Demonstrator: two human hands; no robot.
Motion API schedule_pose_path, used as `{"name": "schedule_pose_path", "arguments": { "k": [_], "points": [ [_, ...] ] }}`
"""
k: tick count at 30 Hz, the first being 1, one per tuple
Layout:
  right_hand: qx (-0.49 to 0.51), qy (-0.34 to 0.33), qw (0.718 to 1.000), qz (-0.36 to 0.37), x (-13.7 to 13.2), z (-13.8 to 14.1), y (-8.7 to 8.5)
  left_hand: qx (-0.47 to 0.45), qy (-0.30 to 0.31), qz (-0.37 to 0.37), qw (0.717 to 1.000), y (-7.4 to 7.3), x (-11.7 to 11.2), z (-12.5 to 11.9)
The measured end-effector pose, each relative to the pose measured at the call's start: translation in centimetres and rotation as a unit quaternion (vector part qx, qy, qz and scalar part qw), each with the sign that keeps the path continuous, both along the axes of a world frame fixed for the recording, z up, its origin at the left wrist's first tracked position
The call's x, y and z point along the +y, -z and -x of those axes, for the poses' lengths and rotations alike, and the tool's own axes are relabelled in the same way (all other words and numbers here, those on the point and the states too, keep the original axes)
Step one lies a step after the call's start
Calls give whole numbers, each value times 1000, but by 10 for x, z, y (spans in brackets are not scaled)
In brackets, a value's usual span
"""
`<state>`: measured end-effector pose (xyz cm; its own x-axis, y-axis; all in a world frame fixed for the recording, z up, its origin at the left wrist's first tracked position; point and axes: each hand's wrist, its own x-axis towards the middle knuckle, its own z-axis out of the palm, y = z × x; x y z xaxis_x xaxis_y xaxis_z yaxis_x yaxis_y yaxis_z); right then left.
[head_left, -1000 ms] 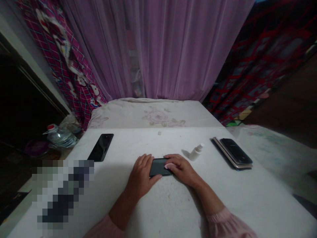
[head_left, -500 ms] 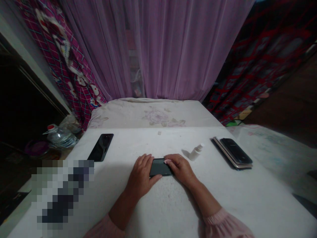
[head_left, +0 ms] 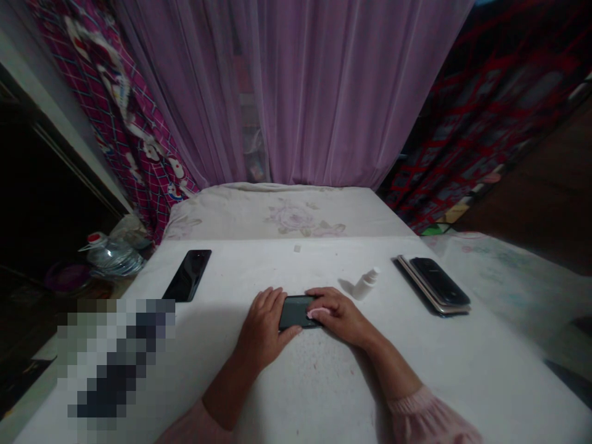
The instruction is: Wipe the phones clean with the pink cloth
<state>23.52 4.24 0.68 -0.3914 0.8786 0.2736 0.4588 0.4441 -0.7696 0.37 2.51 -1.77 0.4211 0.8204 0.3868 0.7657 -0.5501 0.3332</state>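
Note:
A dark smartphone (head_left: 293, 313) lies flat and sideways on the white cloth in front of me, its screen facing up. My left hand (head_left: 259, 328) grips its left end, with the fingers at the far edge and the thumb along the near edge. In my right hand (head_left: 345, 316) is a small pink cloth (head_left: 319, 312), pinched by thumb and fingers and pressed on the right part of the screen. That hand covers the phone's right end. Just beyond it stands a small white spray bottle (head_left: 365, 285), upright.
Another black smartphone (head_left: 190, 274) lies at the left, beside a pixelated patch. A stack of several phones (head_left: 437, 282) rests at the right. A tiny pale square (head_left: 297, 248) is at the back. Purple curtains (head_left: 333, 92) hang behind; a large clear bottle (head_left: 113, 256) stands left of the table.
My right hand has shifted slightly right and nearer me over the screen, and more of the pink cloth shows. My left hand and the phone have stayed in place.

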Motion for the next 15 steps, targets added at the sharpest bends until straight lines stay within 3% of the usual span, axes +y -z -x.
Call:
{"name": "schedule_pose_path", "arguments": {
  "k": [7,15],
  "points": [
    [-11,-69,997,35,-3,-8,-7,1,0,-6,1000,1,0,1],
    [-29,-2,999,-29,1,1,5,1,-1,-5,1000,0,0,0]
  ]
}}
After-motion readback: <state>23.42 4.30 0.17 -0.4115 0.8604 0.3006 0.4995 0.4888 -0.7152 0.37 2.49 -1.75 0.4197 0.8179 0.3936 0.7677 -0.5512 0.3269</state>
